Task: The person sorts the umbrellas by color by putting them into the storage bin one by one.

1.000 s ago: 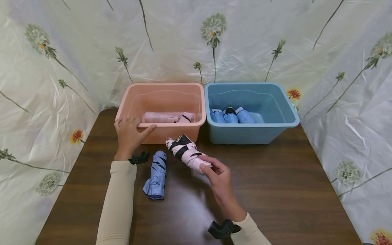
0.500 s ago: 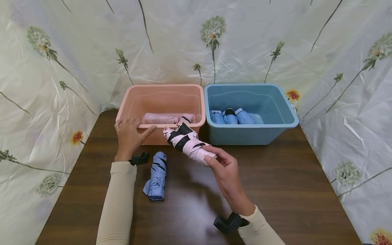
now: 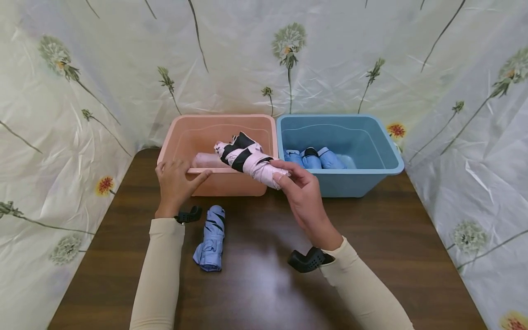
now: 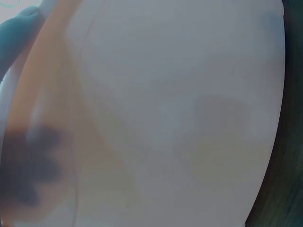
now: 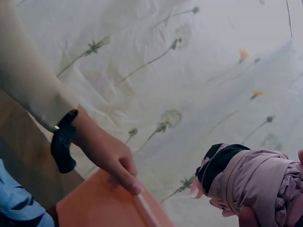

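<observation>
My right hand [image 3: 303, 195] pinches the near end of a rolled pink and black folding umbrella [image 3: 257, 167]. Its far end hangs over the pink bin [image 3: 231, 183], tilted up to the left. In the right wrist view the umbrella [image 5: 255, 182] shows at lower right. My left hand [image 3: 177, 185] grips the front rim of that bin, thumb outside. Inside lies a pink rolled umbrella [image 3: 204, 160], partly hidden by the held one. A blue folded umbrella [image 3: 212, 238] lies on the table, right of my left wrist. The left wrist view is mostly the bin's blurred wall [image 4: 165, 118].
A blue bin [image 3: 340, 183] stands directly right of the pink one, with several blue folded umbrellas [image 3: 311, 158] inside. The brown wooden table [image 3: 371, 256] reaches back to a flower-patterned sheet [image 3: 330, 59] hanging behind and at both sides.
My right hand has lifted the pink and black umbrella forward and up, from in front of the pink bin to above its rim. My left hand stays on the rim.
</observation>
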Motion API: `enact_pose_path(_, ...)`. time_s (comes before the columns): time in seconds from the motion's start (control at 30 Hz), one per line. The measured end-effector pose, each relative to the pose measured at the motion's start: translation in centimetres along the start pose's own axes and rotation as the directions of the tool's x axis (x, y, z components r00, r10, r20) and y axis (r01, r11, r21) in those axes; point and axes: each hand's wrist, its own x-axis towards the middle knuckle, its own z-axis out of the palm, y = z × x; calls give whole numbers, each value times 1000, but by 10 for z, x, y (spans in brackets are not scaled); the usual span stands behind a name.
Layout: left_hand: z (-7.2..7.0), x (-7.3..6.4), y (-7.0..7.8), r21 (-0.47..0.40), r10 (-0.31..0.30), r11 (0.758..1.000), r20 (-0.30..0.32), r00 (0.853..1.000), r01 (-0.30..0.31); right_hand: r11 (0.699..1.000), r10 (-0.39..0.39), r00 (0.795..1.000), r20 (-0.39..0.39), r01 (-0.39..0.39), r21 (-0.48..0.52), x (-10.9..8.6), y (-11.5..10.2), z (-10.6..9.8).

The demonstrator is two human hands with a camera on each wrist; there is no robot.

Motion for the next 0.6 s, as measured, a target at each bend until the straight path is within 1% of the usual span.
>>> enact_pose_path(0.1, -1, 0, 1, -2, -2, 1000, 1, 1000, 2, 1000, -15, 1000, 16, 15, 1, 15, -3, 1)
enact_pose_path(0.27, -1, 0, 2, -3, -5, 1000, 6, 1000, 5, 998, -37, 998, 44, 39, -46, 40, -2, 2)
enact_pose_path(0.43, -2, 0, 1, -6, -1, 1000, -4, 1000, 1, 997, -31, 997, 66, 36, -69, 67, 8, 5)
enact_pose_path(0.6, -1, -1, 2, -11, -11, 1000, -1, 1000, 11, 995, -17, 993, 114, 28, -99, 91, 17, 7)
